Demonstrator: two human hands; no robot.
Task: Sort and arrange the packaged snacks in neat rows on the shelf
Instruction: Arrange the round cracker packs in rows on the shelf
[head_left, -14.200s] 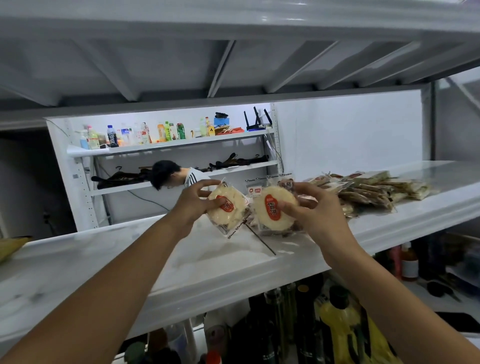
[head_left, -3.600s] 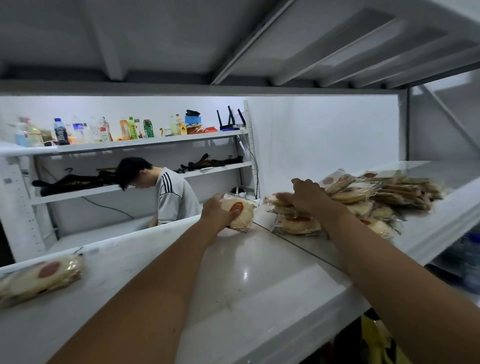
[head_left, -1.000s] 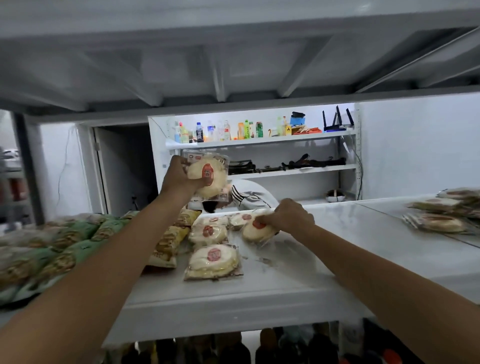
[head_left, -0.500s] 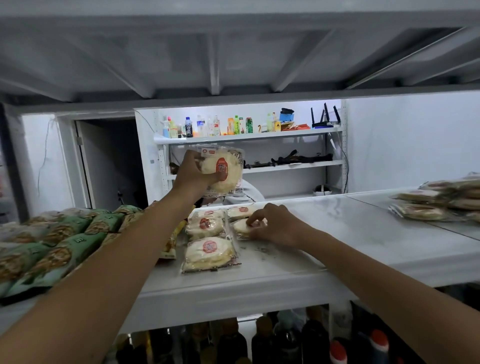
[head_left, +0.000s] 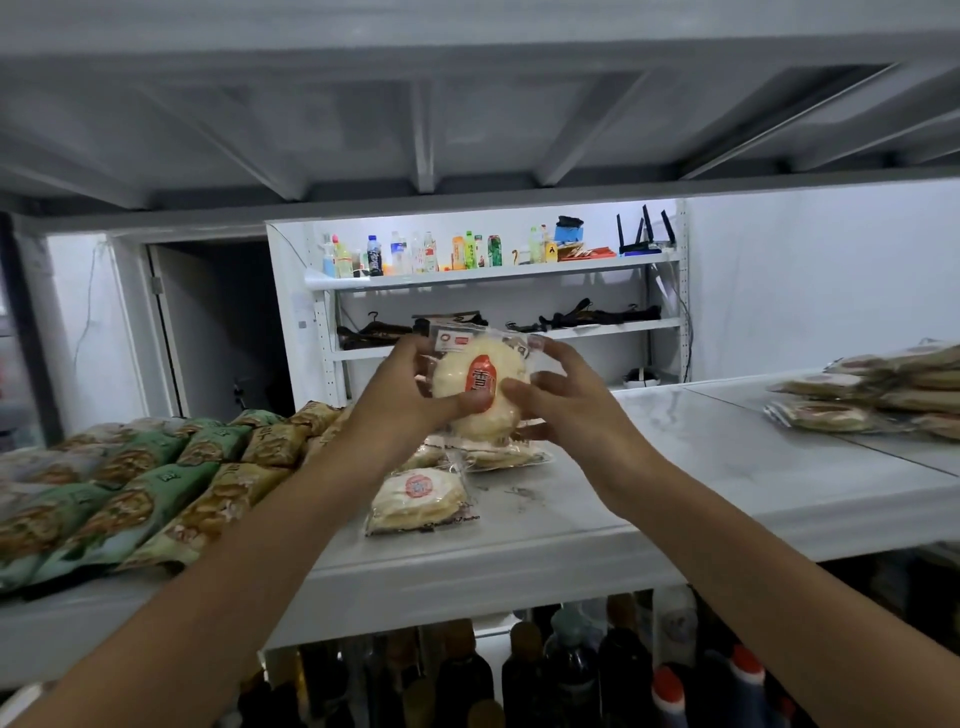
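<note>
Pale cracker pack (head_left: 480, 382) | thumbs in front, fingers (head_left: 563, 361) behind | left hand (head_left: 405, 400), right hand (head_left: 566, 415)

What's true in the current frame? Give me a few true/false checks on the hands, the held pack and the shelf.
1. The left hand grips a round snack pack above the shelf. True.
2. The right hand lies flat on the shelf. False: it is raised, holding the pack's right side.
3. Green snack bags lie at the shelf's left. True.
4. The pile of packs at far right touches the held pack. False: bare shelf lies between them.
5. Bottles stand below the shelf. True.
</note>
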